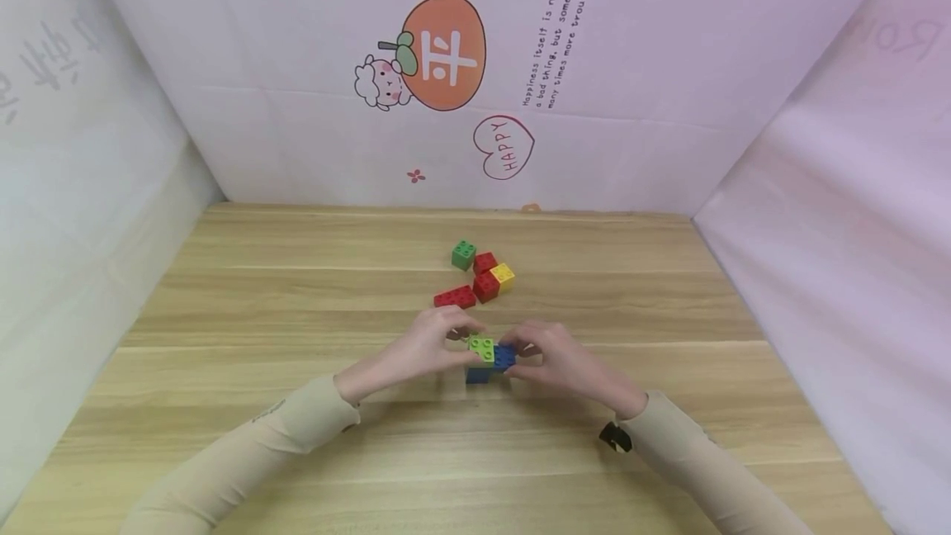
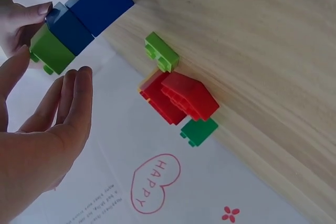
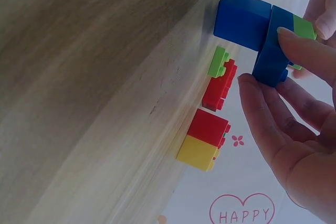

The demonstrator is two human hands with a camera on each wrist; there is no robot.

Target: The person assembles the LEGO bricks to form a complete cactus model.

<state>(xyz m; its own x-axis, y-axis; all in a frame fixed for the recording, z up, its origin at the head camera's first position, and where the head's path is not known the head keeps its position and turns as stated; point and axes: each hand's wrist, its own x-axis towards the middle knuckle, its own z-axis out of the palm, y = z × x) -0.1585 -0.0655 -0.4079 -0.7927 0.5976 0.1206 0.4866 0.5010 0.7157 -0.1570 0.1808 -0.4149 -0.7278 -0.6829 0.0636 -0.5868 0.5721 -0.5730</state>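
Note:
A stack of toy building blocks stands on the table. At its bottom is a blue block (image 1: pixel 477 375); above it a blue brick (image 3: pixel 270 64) juts out to the right, and a light green brick (image 1: pixel 481 347) sits on its left part. My right hand (image 1: pixel 560 357) pinches the jutting end of the upper blue brick, thumb on the near side. Around the light green brick my left hand (image 1: pixel 431 343) is spread, its thumb close to the near edge. In the left wrist view its other fingers (image 2: pixel 82 95) appear apart from the brick.
Behind the stack lie a long red brick (image 1: pixel 455 297), red blocks (image 1: pixel 486 286), a yellow block (image 1: pixel 503 275) and a green block (image 1: pixel 464 254). A loose light green brick (image 2: pixel 161 52) lies near them. White printed cloth walls (image 1: pixel 297 130) border the wooden table (image 1: pixel 297 304).

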